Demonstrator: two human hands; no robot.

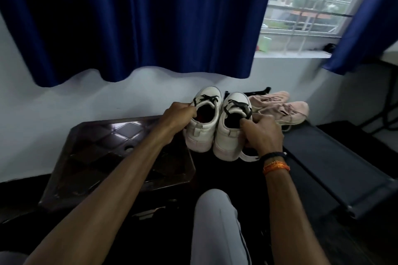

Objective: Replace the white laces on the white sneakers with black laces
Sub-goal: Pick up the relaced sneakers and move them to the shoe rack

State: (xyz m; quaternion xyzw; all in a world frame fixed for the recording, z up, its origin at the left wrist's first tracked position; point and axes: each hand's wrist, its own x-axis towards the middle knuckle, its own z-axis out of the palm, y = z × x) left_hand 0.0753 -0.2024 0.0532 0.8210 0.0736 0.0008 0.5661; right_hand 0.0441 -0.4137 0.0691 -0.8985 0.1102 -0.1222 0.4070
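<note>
Two white sneakers stand side by side with their toes pointing away from me. Black laces (206,99) cross the left sneaker (203,127), and black laces (238,107) cross the right sneaker (229,135). My left hand (178,116) grips the left sneaker at its opening, fingers curled over the collar. My right hand (262,133) grips the right sneaker at its collar and outer side. A white strip (249,158) pokes out from under the right sneaker near my right wrist; I cannot tell what it is.
A dark brown plastic stool (103,157) stands to the left of the shoes. A pair of pink shoes (282,109) lies behind my right hand by the wall. A dark shelf (336,165) runs along the right. My knee in grey trousers (215,221) is below.
</note>
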